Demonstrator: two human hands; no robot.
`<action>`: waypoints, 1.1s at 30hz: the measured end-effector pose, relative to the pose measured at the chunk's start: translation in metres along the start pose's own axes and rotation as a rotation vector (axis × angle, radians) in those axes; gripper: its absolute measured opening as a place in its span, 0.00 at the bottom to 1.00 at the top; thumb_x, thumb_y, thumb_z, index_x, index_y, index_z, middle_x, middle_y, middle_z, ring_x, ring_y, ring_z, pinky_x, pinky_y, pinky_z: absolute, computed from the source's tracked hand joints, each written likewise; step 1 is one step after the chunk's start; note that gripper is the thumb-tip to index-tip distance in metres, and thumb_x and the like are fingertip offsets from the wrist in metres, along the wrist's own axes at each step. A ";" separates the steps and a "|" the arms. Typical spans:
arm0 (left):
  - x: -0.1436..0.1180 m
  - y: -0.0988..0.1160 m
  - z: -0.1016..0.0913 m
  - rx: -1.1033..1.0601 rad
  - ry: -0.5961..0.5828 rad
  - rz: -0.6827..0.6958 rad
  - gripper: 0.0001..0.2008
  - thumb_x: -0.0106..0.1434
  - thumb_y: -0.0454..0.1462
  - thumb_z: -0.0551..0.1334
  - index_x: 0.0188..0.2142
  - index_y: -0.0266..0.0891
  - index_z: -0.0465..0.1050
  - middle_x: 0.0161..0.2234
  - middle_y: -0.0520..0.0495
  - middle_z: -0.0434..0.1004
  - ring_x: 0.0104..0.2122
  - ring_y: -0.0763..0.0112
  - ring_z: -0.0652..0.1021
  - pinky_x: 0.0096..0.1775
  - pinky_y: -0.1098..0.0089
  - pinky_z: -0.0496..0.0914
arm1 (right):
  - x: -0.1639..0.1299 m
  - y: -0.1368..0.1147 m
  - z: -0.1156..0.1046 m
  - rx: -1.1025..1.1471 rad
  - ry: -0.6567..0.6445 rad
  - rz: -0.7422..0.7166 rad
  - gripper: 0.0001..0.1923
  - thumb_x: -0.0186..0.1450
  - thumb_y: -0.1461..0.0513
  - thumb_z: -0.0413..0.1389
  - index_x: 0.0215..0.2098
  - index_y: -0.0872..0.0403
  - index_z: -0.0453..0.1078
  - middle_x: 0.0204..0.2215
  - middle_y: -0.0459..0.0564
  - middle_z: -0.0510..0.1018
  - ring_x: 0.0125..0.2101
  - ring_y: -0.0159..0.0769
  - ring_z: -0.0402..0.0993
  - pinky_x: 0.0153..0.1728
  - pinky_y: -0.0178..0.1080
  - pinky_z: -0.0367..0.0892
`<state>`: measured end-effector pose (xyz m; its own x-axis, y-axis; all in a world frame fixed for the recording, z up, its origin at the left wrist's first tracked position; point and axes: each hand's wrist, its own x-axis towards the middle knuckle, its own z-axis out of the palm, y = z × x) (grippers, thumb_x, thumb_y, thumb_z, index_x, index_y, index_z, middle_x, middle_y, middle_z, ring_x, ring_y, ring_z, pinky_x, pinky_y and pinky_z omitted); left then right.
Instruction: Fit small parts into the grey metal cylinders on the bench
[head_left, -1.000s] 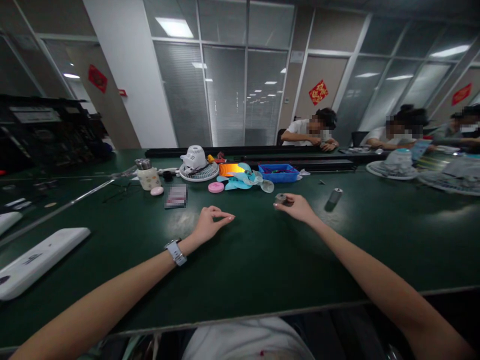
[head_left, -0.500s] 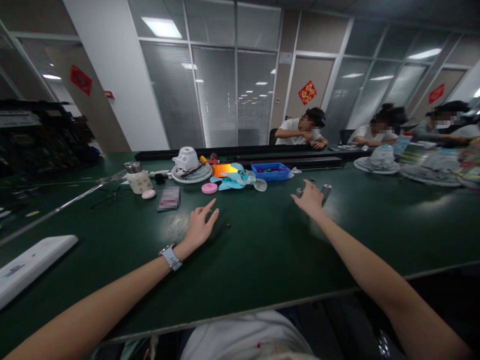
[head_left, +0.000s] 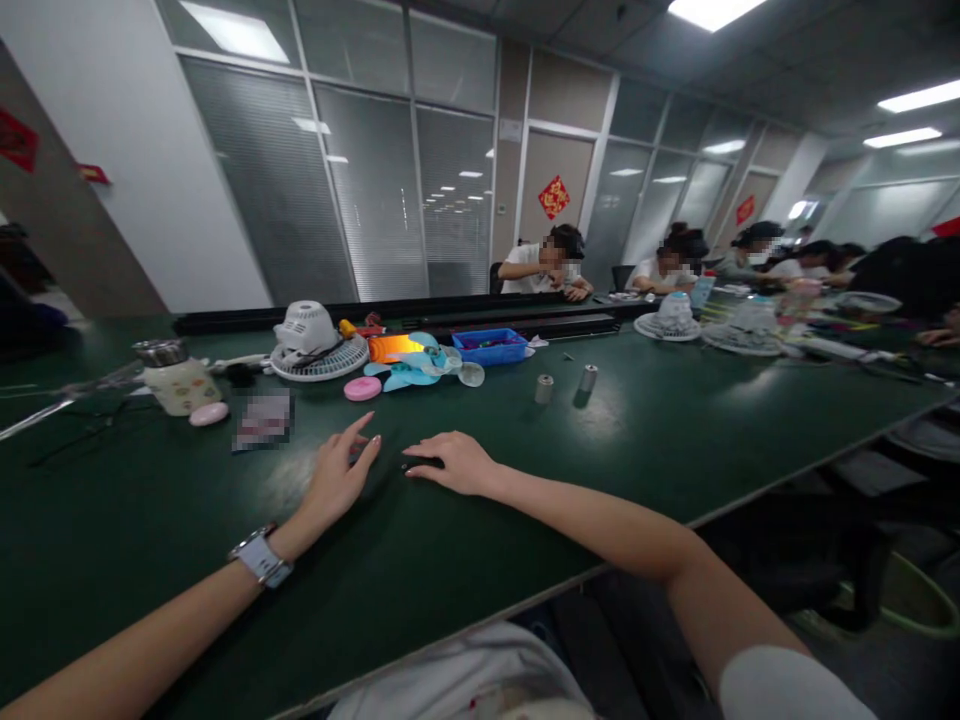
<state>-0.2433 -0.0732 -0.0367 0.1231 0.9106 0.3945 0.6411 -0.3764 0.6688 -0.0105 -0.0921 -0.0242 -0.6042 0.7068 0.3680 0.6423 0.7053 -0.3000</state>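
Note:
My left hand [head_left: 339,478] rests on the green table [head_left: 525,470] with its fingers spread and nothing in it. Just to its right, my right hand [head_left: 452,462] lies palm down, its fingertips on a small dark piece [head_left: 409,467] on the tabletop. The two hands almost meet. Two small metal cylinders [head_left: 543,389] [head_left: 587,378] stand side by side farther back, out of reach of both hands. A watch [head_left: 261,557] is on my left wrist.
Behind the hands lie a white fan grille and housing [head_left: 315,352], blue fan blades [head_left: 412,368], a pink disc [head_left: 362,388], a blue tray [head_left: 489,346] and a lidded cup [head_left: 177,382]. Co-workers [head_left: 546,268] sit at the far side. The table's edge [head_left: 750,490] runs diagonally at right.
My right hand carried a metal cylinder to the right, left it beside the other one, and came back next to my left hand. My left hand opened its fingers. The view swung right.

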 end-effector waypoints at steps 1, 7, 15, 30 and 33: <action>-0.001 0.001 0.000 0.001 0.002 -0.006 0.33 0.64 0.54 0.54 0.63 0.40 0.63 0.42 0.41 0.73 0.42 0.57 0.74 0.44 0.57 0.70 | 0.000 -0.001 0.000 0.002 0.012 0.016 0.25 0.68 0.48 0.54 0.59 0.51 0.70 0.54 0.53 0.76 0.54 0.42 0.72 0.55 0.46 0.64; -0.004 0.004 0.000 -0.019 0.012 -0.001 0.30 0.65 0.51 0.54 0.63 0.41 0.63 0.42 0.42 0.73 0.42 0.61 0.73 0.45 0.59 0.70 | 0.007 -0.008 0.007 0.005 0.007 -0.003 0.17 0.67 0.50 0.55 0.50 0.46 0.77 0.53 0.49 0.77 0.53 0.41 0.72 0.53 0.45 0.65; -0.005 0.005 -0.002 -0.036 -0.012 -0.003 0.26 0.66 0.49 0.55 0.59 0.41 0.67 0.43 0.42 0.72 0.41 0.63 0.74 0.43 0.61 0.71 | -0.010 0.037 -0.036 -0.101 0.221 0.115 0.12 0.68 0.54 0.55 0.41 0.46 0.79 0.45 0.47 0.82 0.47 0.42 0.75 0.49 0.44 0.64; -0.008 0.013 -0.008 0.013 -0.060 0.055 0.18 0.66 0.47 0.55 0.49 0.38 0.70 0.43 0.43 0.71 0.34 0.68 0.75 0.37 0.64 0.71 | -0.065 0.165 -0.112 -0.435 0.526 0.886 0.19 0.68 0.50 0.52 0.44 0.50 0.80 0.38 0.57 0.82 0.39 0.47 0.78 0.39 0.42 0.67; -0.011 0.017 -0.020 0.172 -0.072 0.228 0.16 0.67 0.45 0.54 0.48 0.41 0.71 0.43 0.44 0.71 0.33 0.68 0.74 0.36 0.65 0.70 | -0.064 0.165 -0.112 -0.454 0.511 0.876 0.19 0.68 0.50 0.52 0.44 0.50 0.80 0.38 0.57 0.83 0.38 0.47 0.78 0.39 0.42 0.68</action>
<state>-0.2488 -0.0928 -0.0165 0.3286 0.8177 0.4727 0.7091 -0.5442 0.4484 0.1876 -0.0273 0.0013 0.3412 0.7715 0.5370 0.9282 -0.1863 -0.3222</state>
